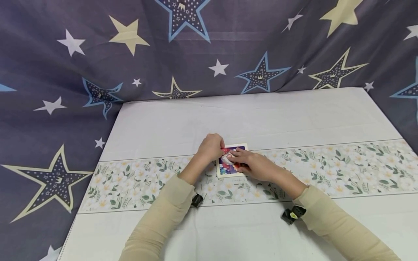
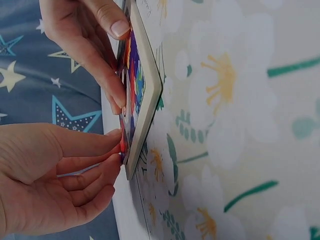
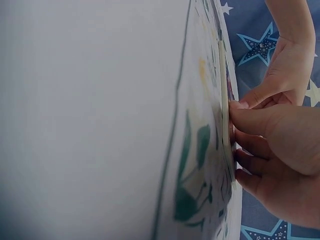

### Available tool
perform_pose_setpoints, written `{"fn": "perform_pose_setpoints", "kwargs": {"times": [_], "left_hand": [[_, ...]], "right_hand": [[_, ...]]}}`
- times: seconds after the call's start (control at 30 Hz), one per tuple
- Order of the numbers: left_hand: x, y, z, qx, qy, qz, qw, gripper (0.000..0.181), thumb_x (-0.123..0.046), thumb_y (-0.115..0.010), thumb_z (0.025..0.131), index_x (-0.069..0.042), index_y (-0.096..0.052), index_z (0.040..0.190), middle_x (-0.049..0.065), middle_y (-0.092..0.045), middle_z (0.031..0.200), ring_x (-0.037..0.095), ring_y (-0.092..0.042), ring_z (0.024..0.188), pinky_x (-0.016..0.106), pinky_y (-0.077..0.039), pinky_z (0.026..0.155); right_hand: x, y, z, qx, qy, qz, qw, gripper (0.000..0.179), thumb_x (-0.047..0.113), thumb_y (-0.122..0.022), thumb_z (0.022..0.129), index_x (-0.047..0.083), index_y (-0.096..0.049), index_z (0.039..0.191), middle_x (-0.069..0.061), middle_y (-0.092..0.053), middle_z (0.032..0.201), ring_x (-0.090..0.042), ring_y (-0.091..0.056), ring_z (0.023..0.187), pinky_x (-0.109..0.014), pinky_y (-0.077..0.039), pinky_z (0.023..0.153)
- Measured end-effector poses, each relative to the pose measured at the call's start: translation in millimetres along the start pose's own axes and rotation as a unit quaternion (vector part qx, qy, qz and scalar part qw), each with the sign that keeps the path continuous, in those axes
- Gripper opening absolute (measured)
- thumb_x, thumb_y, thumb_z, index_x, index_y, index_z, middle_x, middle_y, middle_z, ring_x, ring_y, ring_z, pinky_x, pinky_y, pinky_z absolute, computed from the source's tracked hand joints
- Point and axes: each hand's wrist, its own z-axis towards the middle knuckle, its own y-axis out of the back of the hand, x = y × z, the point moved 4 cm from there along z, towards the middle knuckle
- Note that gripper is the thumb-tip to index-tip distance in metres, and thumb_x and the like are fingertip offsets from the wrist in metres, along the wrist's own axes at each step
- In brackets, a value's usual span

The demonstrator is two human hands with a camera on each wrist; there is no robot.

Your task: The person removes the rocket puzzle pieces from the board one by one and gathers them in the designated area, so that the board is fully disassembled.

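Picture board (image 1: 230, 168) sits mid desk (image 1: 235, 232) on the floral strip (image 1: 326, 168), cream rim (image 1: 232, 175) showing; prob. light, stiff & flat, face maybe a bit slick, thin parts likely easy to bend. L grip (image 1: 210, 147) nearly closed, thumb + fingertips seem to pinch a red bit (image 2: 124, 144) at the board's far left; can't tell if loose. R grip (image 1: 256, 165) part open, fingertips on the board's right, nothing clasped. Best hold: rim, L & R edges, w/ light pinch
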Motion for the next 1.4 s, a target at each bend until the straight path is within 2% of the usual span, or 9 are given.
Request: {"fn": "perform_pose_setpoints", "kwargs": {"times": [0.43, 0.77, 0.93, 1.07, 1.27, 1.4], "left_hand": [[2.2, -1.4, -2.4, -0.012, 0.000, -0.008, 0.9999, 0.008, -0.014, -0.072, 0.085, -0.007, -0.071, 0.087, 0.008, -0.070, 0.095, 0.021, -0.063, 0.081, 0.031, -0.051, 0.068], [3.4, -2.3, -4.0, -0.003, 0.010, -0.029, 0.9995, 0.013, -0.014, -0.073, 0.084, -0.006, -0.070, 0.094, 0.008, -0.069, 0.093, 0.019, -0.060, 0.078, 0.028, -0.047, 0.066], [4.7, -0.7, -4.1, -0.016, 0.006, -0.061, 0.9980, 0.008, -0.009, -0.072, 0.084, -0.005, -0.070, 0.091, 0.008, -0.065, 0.082, 0.017, -0.054, 0.070, 0.023, -0.041, 0.060], [6.7, 0.7, -3.8, -0.034, -0.003, -0.098, 0.9946, 0.005, -0.003, -0.071, 0.082, -0.004, -0.070, 0.087, 0.007, -0.065, 0.079, 0.015, -0.055, 0.068, 0.020, -0.041, 0.058], [12.3, 2.0, -2.9, -0.063, -0.016, -0.165, 0.9841, 0.007, 0.003, -0.070, 0.078, -0.003, -0.072, 0.081, 0.008, -0.068, 0.075, 0.014, -0.058, 0.067, 0.017, -0.042, 0.058], [17.1, 1.6, -2.0, -0.061, -0.015, -0.203, 0.9771, 0.008, 0.003, -0.071, 0.077, -0.004, -0.073, 0.081, 0.008, -0.069, 0.075, 0.013, -0.058, 0.066, 0.016, -0.042, 0.058]], "right_hand": [[-1, -1, -0.1, -0.004, 0.000, -0.003, 1.0000, 0.045, 0.011, -0.064, 0.091, 0.008, -0.055, 0.135, -0.015, -0.046, 0.147, -0.037, -0.042, 0.137, -0.046, -0.051, 0.096], [-1, -1, 0.0, -0.003, -0.003, -0.001, 1.0000, 0.045, 0.012, -0.064, 0.091, 0.009, -0.054, 0.136, -0.015, -0.046, 0.147, -0.037, -0.042, 0.137, -0.047, -0.050, 0.096], [-1, -1, -0.1, -0.002, -0.006, 0.002, 1.0000, 0.046, 0.012, -0.064, 0.091, 0.009, -0.054, 0.136, -0.015, -0.045, 0.148, -0.037, -0.041, 0.138, -0.046, -0.051, 0.095], [-1, 0, -0.3, -0.003, -0.008, 0.002, 1.0000, 0.045, 0.013, -0.064, 0.091, 0.009, -0.055, 0.135, -0.014, -0.046, 0.148, -0.036, -0.041, 0.138, -0.047, -0.049, 0.097], [-1, 0, -0.5, -0.003, -0.004, -0.002, 1.0000, 0.045, 0.013, -0.064, 0.091, 0.009, -0.055, 0.135, -0.015, -0.046, 0.147, -0.036, -0.043, 0.137, -0.048, -0.049, 0.098], [0, 0, -0.6, -0.004, 0.002, -0.004, 1.0000, 0.045, 0.013, -0.064, 0.092, 0.008, -0.054, 0.136, -0.016, -0.046, 0.147, -0.035, -0.045, 0.136, -0.047, -0.050, 0.096]]}}
